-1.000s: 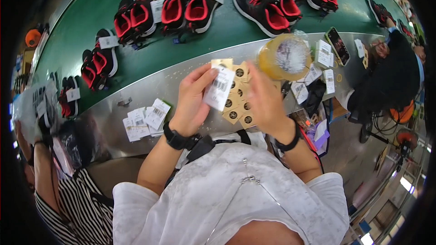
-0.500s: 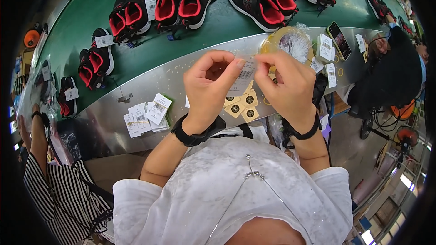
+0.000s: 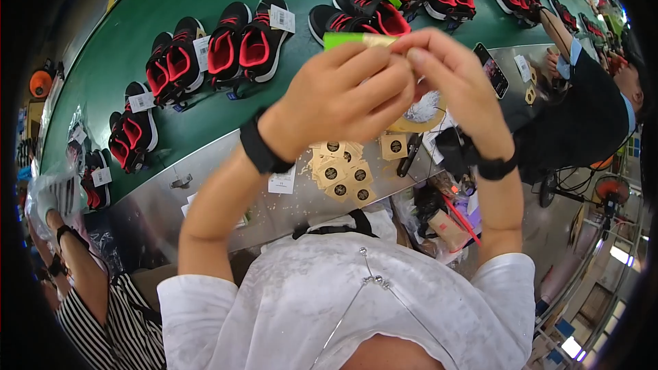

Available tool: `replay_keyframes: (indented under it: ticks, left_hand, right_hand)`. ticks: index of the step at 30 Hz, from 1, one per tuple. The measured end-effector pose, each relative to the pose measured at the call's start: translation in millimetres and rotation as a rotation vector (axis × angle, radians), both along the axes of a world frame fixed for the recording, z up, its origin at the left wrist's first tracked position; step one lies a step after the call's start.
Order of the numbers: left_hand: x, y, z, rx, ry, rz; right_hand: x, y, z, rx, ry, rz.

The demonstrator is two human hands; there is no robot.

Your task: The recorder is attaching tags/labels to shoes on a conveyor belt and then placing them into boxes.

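I have both hands raised close to my face, fingertips meeting. My left hand (image 3: 343, 99) is curled, thumb and fingers pinched on a green tag (image 3: 356, 39), a narrow strip whose end pokes out to the left above my knuckles. My right hand (image 3: 456, 89) closes on the same tag from the other side, its fingertips touching those of my left at the strip's right end. So the tag sits at the top of both hands, gripped between them, well above the bench (image 3: 219, 178).

Below my hands, on the metal bench, lies a loose spread of tan cards (image 3: 343, 171) with dark round marks, and just right of them a black pen (image 3: 410, 154). A white label (image 3: 281, 181) lies near my left wrist. A round tape roll (image 3: 421, 113) shows partly behind my right hand.

Beyond the bench runs a green belt (image 3: 205, 0) carrying pairs of black-and-red shoes (image 3: 236, 44), several with white tags. A phone (image 3: 491, 70) lies at the bench's far right. A person in dark clothes (image 3: 582, 109) sits to my right, and another in a striped shirt (image 3: 120, 322) to my left.
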State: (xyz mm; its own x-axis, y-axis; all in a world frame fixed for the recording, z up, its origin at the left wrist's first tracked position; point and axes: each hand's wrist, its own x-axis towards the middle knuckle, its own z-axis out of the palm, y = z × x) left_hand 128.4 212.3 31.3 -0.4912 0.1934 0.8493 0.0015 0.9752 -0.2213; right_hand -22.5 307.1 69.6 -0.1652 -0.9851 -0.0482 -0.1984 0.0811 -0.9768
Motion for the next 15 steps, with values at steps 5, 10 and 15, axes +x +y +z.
replay_keyframes:
  ticks: [5,10,15]
  left_hand:
    - [-53.6,-44.1,8.0,-0.241,-0.144,-0.061]
    - [-103.4,-65.6,-23.3,0.202,-0.29,0.047]
    - [-122.3,-54.5,-117.2,0.495,-0.553,0.279]
  right_hand:
    - [-60.9,-32.9,-0.8,0.097,-0.101,0.116]
    - [-103.0,-57.1,-26.5,-0.435,1.03,-0.209]
    - [-141.2,-53.0,-38.2,-0.387,1.003,-0.391]
